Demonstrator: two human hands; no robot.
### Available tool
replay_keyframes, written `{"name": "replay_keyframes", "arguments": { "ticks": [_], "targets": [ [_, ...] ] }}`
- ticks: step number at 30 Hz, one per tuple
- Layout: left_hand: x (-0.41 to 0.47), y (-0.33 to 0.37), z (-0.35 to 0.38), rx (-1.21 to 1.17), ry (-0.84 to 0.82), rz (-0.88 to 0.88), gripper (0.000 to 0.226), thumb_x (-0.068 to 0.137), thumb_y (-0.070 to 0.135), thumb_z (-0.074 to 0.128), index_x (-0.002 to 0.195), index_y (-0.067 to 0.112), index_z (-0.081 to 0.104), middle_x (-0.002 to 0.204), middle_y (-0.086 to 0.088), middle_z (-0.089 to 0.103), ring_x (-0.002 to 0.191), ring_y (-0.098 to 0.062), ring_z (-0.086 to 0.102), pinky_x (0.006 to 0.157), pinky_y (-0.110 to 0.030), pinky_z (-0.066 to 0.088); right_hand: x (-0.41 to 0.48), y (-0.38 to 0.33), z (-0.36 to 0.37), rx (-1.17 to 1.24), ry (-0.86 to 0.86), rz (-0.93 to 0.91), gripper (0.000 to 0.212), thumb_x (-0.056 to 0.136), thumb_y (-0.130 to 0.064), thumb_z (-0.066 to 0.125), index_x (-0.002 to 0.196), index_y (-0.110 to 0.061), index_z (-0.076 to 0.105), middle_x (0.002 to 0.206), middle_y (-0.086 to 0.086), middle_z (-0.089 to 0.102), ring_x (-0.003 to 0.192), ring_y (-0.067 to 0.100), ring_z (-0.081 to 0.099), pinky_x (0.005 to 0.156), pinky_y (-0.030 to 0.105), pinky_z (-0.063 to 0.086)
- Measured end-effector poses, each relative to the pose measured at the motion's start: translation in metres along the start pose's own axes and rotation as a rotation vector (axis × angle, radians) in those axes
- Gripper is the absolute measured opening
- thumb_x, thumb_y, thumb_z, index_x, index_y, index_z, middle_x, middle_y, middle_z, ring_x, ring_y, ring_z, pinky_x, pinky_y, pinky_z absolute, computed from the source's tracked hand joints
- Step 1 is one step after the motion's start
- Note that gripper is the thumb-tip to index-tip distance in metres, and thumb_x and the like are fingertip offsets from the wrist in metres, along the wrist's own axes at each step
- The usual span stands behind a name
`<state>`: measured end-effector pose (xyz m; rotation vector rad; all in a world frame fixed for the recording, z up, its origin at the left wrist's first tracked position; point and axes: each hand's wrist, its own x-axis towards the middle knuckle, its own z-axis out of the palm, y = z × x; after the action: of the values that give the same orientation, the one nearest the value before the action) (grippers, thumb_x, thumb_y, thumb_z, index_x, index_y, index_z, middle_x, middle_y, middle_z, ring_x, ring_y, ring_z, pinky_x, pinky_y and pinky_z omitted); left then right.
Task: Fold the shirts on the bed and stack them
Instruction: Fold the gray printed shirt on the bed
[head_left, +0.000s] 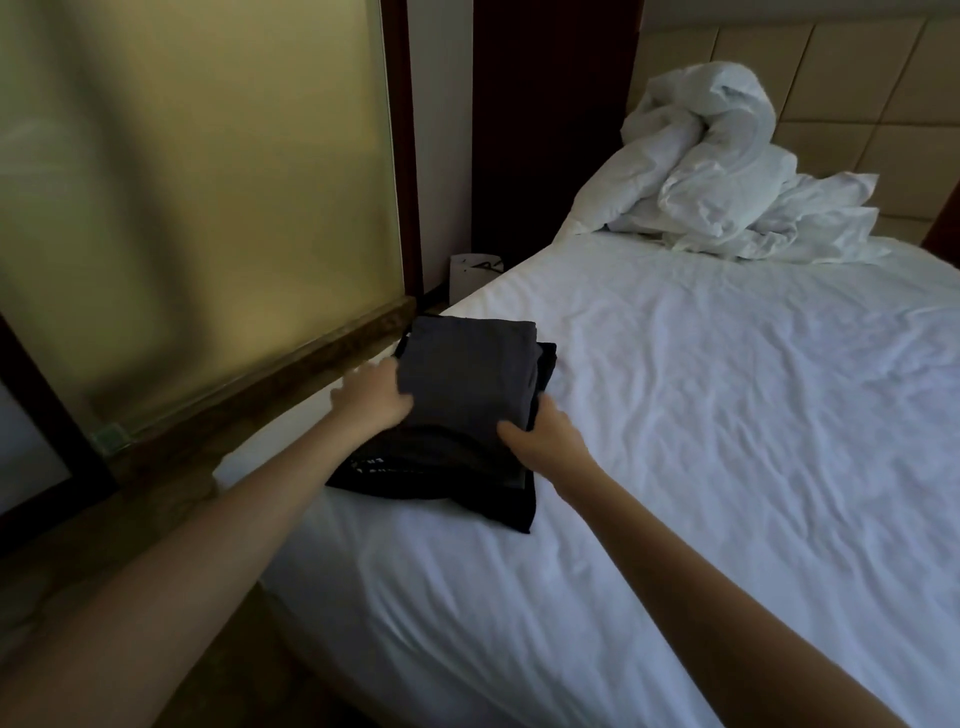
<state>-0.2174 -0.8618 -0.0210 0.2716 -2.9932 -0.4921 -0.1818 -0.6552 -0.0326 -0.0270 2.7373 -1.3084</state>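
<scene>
Both hands sit at the near end of a folded grey shirt, one on each side, which fits setting it square on the pile rather than carrying it off. The right hand has its thumb laid over the shirt's near right corner while its fingers curl round the edge, so it reads as a pinch on the cloth. The left hand lies against the shirt's left edge, but it is smeared by motion, and whether its fingers are tucked under the fold or only pressing flat against it cannot be told. The grey shirt lies on top of a folded black shirt with pale lettering on its near side. The black one sticks out from beneath at the near and right sides, so the two are stacked but not edge to edge. The pile sits at the left edge of the bed, probably to keep the open sheet free as folding space. No loose shirt shows on the sheet, which suggests the task is close to done, with perhaps only the squaring of this top piece left. A crumpled white duvet is heaped against the padded headboard, well apart from the pile. A frosted glass panel stands beside the bed, and a small white bag is on the floor by the far corner.
</scene>
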Motion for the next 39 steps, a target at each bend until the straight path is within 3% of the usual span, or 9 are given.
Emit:
{"name": "replay_keyframes", "arguments": {
  "ticks": [3,6,11,17,24,30,34,36,39],
  "targets": [
    [0.023,0.035,-0.001,-0.026,0.088,0.256,0.054,0.095,0.042,0.045,0.144,0.023,0.033,0.148,-0.007,0.037,0.133,-0.033,0.035,0.105,-0.045,0.035,0.001,-0.01,0.017,-0.278,0.134,-0.198,0.063,0.092,-0.052,0.04,0.146,-0.024,0.024,0.152,0.006,0.025,0.14,0.035,0.015,0.114,0.047,0.015],
    [0.046,0.052,0.023,0.019,-0.16,0.209,0.065,0.09,0.068,0.03,0.147,0.046,0.007,0.16,0.001,-0.001,0.144,-0.038,-0.002,0.11,-0.063,0.007,0.007,0.005,0.047,-0.389,0.009,-0.215,0.068,0.091,-0.063,0.03,0.149,-0.036,0.005,0.158,-0.002,-0.007,0.144,0.028,-0.011,0.115,0.046,-0.006],
    [0.077,0.038,0.072,0.058,-0.277,0.087,0.073,0.08,0.082,0.021,0.143,0.055,-0.001,0.159,-0.001,-0.01,0.142,-0.043,-0.011,0.106,-0.069,-0.003,0.029,0.037,0.066,-0.242,-0.018,-0.171,0.067,0.088,-0.066,0.032,0.146,-0.046,0.004,0.156,-0.014,-0.012,0.144,0.017,-0.013,0.116,0.039,-0.006],
    [0.074,0.031,0.079,0.048,-0.16,0.09,0.065,0.085,0.076,0.019,0.144,0.052,0.005,0.16,0.003,0.0,0.144,-0.036,-0.005,0.11,-0.062,-0.003,0.023,0.043,0.072,-0.281,0.035,-0.237,0.066,0.089,-0.066,0.031,0.145,-0.046,0.001,0.156,-0.015,-0.013,0.143,0.017,-0.017,0.116,0.037,-0.008],
    [-0.006,0.016,0.075,0.034,0.044,0.115,0.05,0.102,0.039,0.016,0.151,0.028,0.014,0.159,-0.004,0.014,0.145,-0.023,0.011,0.117,-0.042,0.004,-0.006,0.051,0.056,-0.249,0.022,-0.287,0.054,0.097,-0.052,0.028,0.146,-0.042,0.006,0.156,-0.015,-0.005,0.145,0.015,-0.005,0.118,0.031,0.001],
    [-0.073,0.041,0.058,-0.003,-0.205,0.194,0.06,0.099,0.047,0.028,0.151,0.022,0.011,0.159,-0.013,0.003,0.146,-0.029,0.002,0.116,-0.047,0.003,-0.047,0.058,0.035,-0.282,-0.022,-0.3,0.053,0.1,-0.034,0.036,0.149,-0.029,0.017,0.158,-0.005,0.008,0.141,0.019,0.022,0.113,0.03,0.019],
    [-0.094,0.071,0.033,0.153,-0.065,0.485,0.038,0.1,0.037,0.032,0.121,0.02,0.059,0.135,-0.002,0.051,0.127,-0.02,0.041,0.104,-0.04,0.028,-0.076,0.062,-0.001,-0.304,0.076,-0.361,0.044,0.098,-0.024,0.043,0.141,-0.017,0.039,0.145,0.001,0.042,0.13,0.02,0.043,0.104,0.026,0.028],
    [-0.108,0.089,0.03,0.294,0.009,0.505,0.036,0.099,0.034,0.032,0.107,0.014,0.061,0.114,-0.001,0.06,0.112,-0.023,0.051,0.094,-0.038,0.033,-0.098,0.074,-0.028,-0.282,0.145,-0.336,0.039,0.097,-0.021,0.045,0.136,-0.016,0.047,0.139,0.001,0.05,0.126,0.02,0.047,0.101,0.023,0.03],
    [-0.13,0.122,0.044,0.27,-0.056,0.537,0.028,0.098,0.031,0.034,0.095,0.01,0.052,0.107,-0.006,0.059,0.106,-0.029,0.051,0.088,-0.037,0.036,-0.136,0.106,-0.07,-0.312,0.246,-0.291,0.034,0.095,-0.017,0.049,0.129,-0.014,0.055,0.132,0.004,0.057,0.121,0.022,0.053,0.1,0.026,0.033]
  ]
}}
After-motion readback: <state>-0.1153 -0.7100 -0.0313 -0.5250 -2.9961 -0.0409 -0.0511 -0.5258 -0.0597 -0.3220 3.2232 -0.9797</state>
